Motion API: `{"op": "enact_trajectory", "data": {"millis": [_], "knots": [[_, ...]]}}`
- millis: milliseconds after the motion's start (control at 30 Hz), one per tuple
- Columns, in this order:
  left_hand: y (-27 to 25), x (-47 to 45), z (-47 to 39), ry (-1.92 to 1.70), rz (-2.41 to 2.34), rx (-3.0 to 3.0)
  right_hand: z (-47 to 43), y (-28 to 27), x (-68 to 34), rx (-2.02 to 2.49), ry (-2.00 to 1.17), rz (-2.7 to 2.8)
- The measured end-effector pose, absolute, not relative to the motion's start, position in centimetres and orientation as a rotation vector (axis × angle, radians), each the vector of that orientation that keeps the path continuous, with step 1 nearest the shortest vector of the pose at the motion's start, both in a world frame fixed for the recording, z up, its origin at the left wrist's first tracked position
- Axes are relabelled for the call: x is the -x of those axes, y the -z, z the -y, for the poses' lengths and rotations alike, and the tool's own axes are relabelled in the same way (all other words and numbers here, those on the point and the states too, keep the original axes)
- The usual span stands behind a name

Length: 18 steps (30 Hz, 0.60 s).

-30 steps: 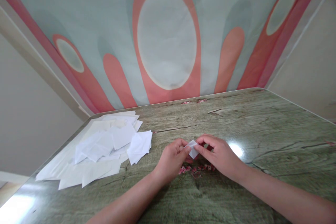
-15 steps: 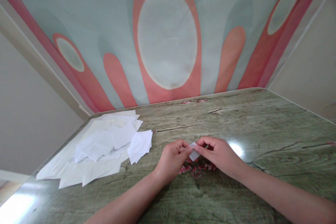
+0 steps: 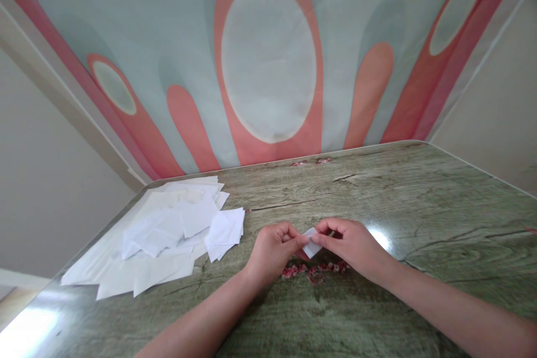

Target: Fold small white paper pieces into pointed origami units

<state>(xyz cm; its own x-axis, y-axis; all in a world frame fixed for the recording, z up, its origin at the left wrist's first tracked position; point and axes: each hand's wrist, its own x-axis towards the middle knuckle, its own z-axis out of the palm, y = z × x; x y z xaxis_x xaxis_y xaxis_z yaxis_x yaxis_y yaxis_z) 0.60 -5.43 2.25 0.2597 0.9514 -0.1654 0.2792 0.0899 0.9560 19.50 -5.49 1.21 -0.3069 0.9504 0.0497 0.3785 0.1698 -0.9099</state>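
Note:
Between my two hands is a small folded piece of white paper (image 3: 311,247), held just above the table. My left hand (image 3: 277,247) pinches its left side with thumb and forefinger. On the opposite side, the thumb and forefinger of my right hand (image 3: 349,243) grip the paper too. The fingertips cover parts of its edges, so its folds are hard to make out. To the left of my hands lies a small stack of white paper squares (image 3: 225,231), next to a larger spread of white sheets (image 3: 168,274).
The wood-grain table (image 3: 377,190) has printed pink flowers and a glossy surface with bright reflections. Its far edge meets a wall (image 3: 268,61) painted with coral and white ovals. More small paper pieces (image 3: 161,232) lie loosely over the larger sheets.
Both hands keep their pinch on the small paper, with only a slight shift of the fingers. The paper piles stay where they were; the view has moved very slightly.

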Motion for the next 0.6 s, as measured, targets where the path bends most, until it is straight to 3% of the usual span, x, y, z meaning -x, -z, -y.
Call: {"op": "enact_trajectory", "data": {"millis": [333, 433, 600], "knots": [[-2.6, -0.3, 5.6, -0.769, -1.298, -1.674, 5.5, -2.1, -20.0, 1.306, -0.892, 1.849], [-2.7, 0.3, 4.9, -0.8, -1.246, -1.443, 5.0, -1.4, -20.4, 1.192, -0.646, 1.821], [-3.0, 0.6, 4.8, -0.526, -0.921, -0.864, 4.8, -0.7, -20.8, 0.682, -0.257, 2.02]]}}
